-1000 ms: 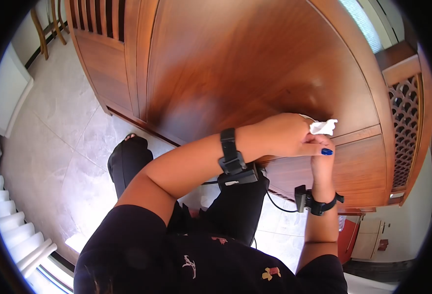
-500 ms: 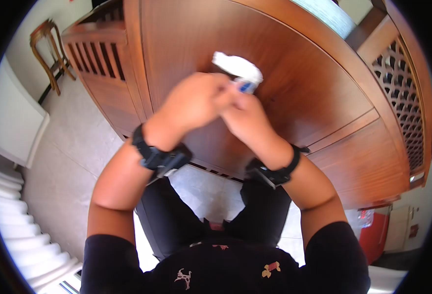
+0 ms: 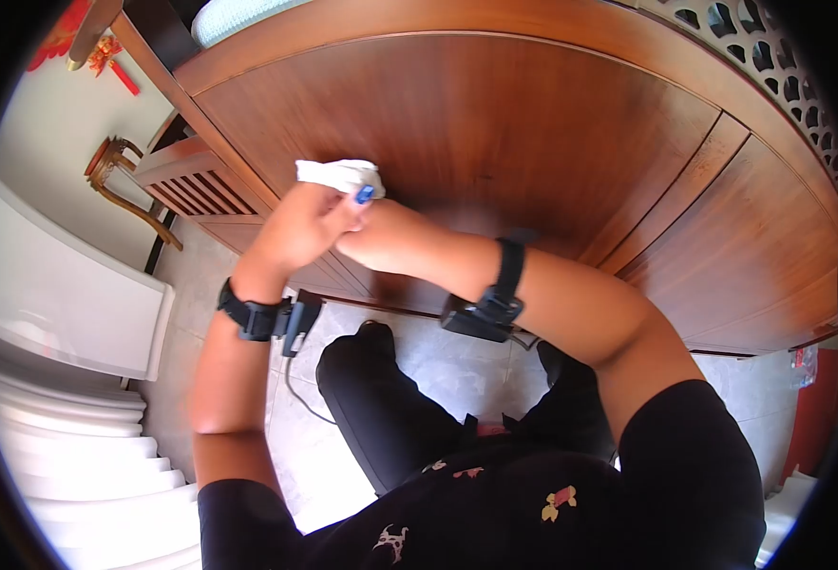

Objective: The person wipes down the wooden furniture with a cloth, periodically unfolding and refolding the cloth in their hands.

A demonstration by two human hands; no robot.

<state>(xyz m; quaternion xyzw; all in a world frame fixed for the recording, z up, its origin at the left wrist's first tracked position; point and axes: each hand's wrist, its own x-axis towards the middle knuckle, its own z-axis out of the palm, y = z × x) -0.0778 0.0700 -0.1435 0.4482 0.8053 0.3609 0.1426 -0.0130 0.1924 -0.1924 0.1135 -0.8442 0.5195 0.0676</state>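
Observation:
A crumpled white cloth [image 3: 341, 175] lies between my two hands and the reddish-brown wooden panel [image 3: 495, 133], left of the middle of the view. My left hand [image 3: 303, 226] is closed on the cloth. One blue-nailed finger shows at the cloth's lower right edge. My right hand [image 3: 376, 233] overlaps the left one beside the cloth; its fingers are mostly hidden, so its hold cannot be made out. Black straps with small dark devices sit round both wrists.
A wooden stool [image 3: 115, 176] and a white cabinet [image 3: 67, 275] stand at the left. White curtains [image 3: 86, 456] hang at the lower left. A lattice panel [image 3: 771, 57] is at the upper right. A cable hangs from the left wrist device.
Both hands and the cloth have moved left across the wooden panel, from its right side. The view has swung too, with more of the stool and white cabinet showing.

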